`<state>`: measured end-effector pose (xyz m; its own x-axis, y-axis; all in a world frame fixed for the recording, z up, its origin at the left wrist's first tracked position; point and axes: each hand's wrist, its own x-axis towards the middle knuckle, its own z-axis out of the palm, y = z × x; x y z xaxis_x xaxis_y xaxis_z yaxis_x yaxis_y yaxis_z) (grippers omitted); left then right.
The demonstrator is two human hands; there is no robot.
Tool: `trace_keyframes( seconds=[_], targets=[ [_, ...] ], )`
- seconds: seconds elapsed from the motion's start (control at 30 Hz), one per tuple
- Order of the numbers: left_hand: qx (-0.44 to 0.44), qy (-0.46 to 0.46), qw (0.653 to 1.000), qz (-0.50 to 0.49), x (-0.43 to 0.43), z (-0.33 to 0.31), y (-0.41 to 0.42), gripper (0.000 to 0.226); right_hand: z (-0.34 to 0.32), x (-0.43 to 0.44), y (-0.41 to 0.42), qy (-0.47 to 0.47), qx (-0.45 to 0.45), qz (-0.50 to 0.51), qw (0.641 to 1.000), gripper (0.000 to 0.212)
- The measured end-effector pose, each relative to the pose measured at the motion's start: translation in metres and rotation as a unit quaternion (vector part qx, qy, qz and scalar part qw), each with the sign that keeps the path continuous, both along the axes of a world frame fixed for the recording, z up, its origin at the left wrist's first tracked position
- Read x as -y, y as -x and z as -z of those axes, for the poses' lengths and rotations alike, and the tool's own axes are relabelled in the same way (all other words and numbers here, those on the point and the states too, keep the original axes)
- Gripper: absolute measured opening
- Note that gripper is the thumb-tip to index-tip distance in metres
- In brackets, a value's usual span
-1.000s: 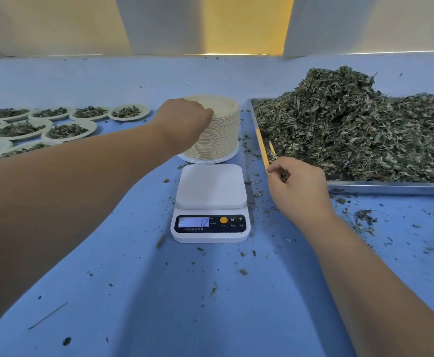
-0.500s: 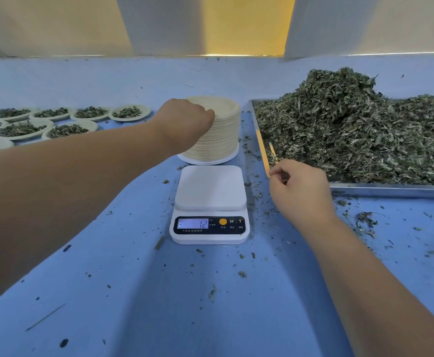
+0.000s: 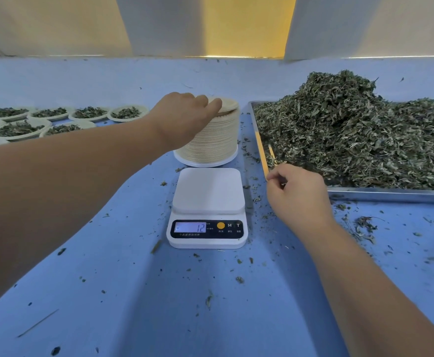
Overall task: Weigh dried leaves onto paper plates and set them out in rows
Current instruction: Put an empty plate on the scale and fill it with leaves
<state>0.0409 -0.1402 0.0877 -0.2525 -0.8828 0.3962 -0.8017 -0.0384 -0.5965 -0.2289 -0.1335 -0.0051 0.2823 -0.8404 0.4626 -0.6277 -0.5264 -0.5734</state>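
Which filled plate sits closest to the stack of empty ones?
The far row's rightmost plate, just left of the stack; all others lie farther left.

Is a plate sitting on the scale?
No, the scale is bare; the left hand holds the top plate at the stack behind it.

Blue cloth-covered table (image 3: 133,292): white digital kitchen scale (image 3: 207,191) at centre, stack of cream paper plates (image 3: 216,140) just behind it, silver metal tray (image 3: 391,193) on the right. Far left: rows of leaf-filled paper plates (image 3: 17,130). Loose dried leaf crumbs (image 3: 362,225) scattered, esp. near tray.
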Motion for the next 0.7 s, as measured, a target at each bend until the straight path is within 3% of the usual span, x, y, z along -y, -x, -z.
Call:
trace_keyframes(
  seconds=[0.17, 0.27, 0.33, 0.43, 0.7],
  targets=[
    [-0.236, 0.113, 0.965, -0.027, 0.005, -0.001, -0.012, 0.027, 0.000, 0.001, 0.000, 0.006, -0.003, 0.003, 1.000, 0.019],
    [-0.404, 0.184, 0.895, -0.050, 0.004, 0.005, -0.013, 0.024, 0.001, 0.001, -0.001, 0.004, -0.002, 0.000, 1.000, 0.019],
    [-0.466, 0.215, 0.857, -0.047, 0.003, 0.009, -0.013, 0.027, 0.001, 0.001, -0.001, 0.006, -0.002, -0.003, 1.000, 0.019],
    [-0.493, 0.207, 0.844, -0.038, 0.000, 0.013, -0.014, 0.031, 0.002, 0.002, -0.001, 0.004, -0.004, 0.001, 1.000, 0.020],
    [-0.475, 0.139, 0.868, -0.031, -0.009, 0.007, -0.006, 0.031, 0.004, 0.003, -0.002, 0.004, 0.010, 0.003, 1.000, 0.019]
  ],
)
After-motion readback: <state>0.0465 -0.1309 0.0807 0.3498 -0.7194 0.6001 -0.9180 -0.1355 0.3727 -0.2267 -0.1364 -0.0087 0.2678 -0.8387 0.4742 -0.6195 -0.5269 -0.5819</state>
